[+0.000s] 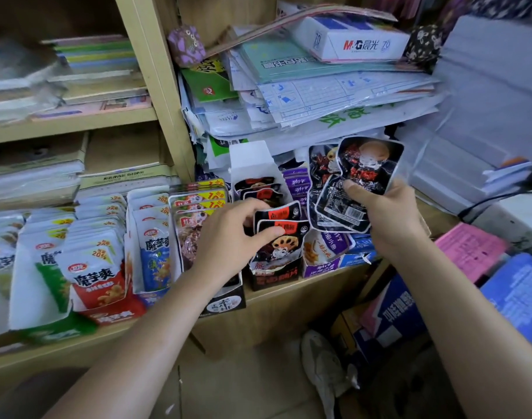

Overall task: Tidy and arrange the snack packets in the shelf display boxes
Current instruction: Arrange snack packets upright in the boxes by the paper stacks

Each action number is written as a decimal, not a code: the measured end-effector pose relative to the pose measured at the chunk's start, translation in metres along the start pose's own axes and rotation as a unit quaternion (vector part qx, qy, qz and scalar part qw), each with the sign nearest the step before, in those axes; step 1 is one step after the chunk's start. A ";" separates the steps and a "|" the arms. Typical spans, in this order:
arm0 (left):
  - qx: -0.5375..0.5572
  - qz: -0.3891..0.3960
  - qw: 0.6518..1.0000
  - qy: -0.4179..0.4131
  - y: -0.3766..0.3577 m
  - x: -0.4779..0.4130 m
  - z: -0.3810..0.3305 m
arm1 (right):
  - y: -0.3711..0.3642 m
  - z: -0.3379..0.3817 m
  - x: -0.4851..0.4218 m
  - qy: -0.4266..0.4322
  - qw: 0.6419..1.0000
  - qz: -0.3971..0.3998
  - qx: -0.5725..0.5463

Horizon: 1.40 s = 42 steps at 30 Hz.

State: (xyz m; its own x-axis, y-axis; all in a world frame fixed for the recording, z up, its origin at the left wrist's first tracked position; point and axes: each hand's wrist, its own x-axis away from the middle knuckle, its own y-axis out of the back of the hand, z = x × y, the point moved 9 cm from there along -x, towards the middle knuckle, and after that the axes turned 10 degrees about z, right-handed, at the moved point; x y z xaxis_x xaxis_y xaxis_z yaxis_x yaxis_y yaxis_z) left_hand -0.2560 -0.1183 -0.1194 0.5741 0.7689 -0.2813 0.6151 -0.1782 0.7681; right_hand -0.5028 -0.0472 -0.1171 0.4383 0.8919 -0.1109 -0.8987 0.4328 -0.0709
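While left hand [228, 240] pinches packets [284, 229] at box [273, 278] front | right hand [388, 216] grips stack [361, 173]

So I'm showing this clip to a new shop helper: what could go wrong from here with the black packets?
1. The right hand grips a fanned stack of black packets by their lower ends only, so one may slip out and drop.
2. The left hand pinches the front packets in the black display box, which stands near the front of the shelf and has a crumpled front. Pushing more in could tip it or spill packets.
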 end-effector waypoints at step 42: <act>0.529 -0.053 0.831 0.162 -0.002 0.046 -0.006 | -0.121 -0.027 0.068 -0.063 0.960 0.243 -0.121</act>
State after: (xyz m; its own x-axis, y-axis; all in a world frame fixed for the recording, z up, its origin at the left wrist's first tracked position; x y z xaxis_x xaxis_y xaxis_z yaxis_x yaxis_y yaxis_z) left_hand -0.2341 -0.0792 -0.1307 0.4160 0.9093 -0.0135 0.8824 -0.4072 -0.2355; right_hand -0.3640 -0.0425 -0.1426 -0.0510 0.9963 -0.0687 -0.9603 -0.0678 -0.2706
